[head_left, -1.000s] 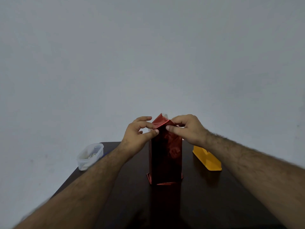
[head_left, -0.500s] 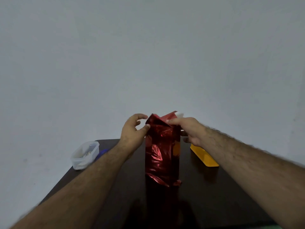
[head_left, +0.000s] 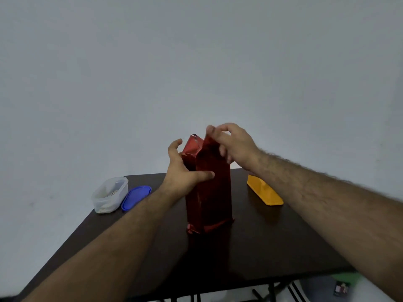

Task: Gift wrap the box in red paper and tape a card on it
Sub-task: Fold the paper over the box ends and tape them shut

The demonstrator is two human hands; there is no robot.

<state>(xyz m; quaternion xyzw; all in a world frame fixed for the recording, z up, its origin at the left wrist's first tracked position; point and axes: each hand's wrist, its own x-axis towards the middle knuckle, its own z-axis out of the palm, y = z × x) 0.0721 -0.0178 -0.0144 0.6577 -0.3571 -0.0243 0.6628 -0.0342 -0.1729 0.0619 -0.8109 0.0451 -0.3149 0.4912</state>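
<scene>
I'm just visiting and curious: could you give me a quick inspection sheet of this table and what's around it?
Surface: dark table, bare near the front edge.
Job's things: box in red paper stands upright mid-table; top flaps not yet folded flat. Card and tape: nothing seen.
Clutter: clear tub with small bits inside, blue lid beside it, yellow block on the right.
Hands: left hand steadies the box's side; right hand pinches the top flap.
Cables: nothing seen.
Surroundings: plain grey wall; something green and a small dark object on the floor at lower right, too blurred to name.
</scene>
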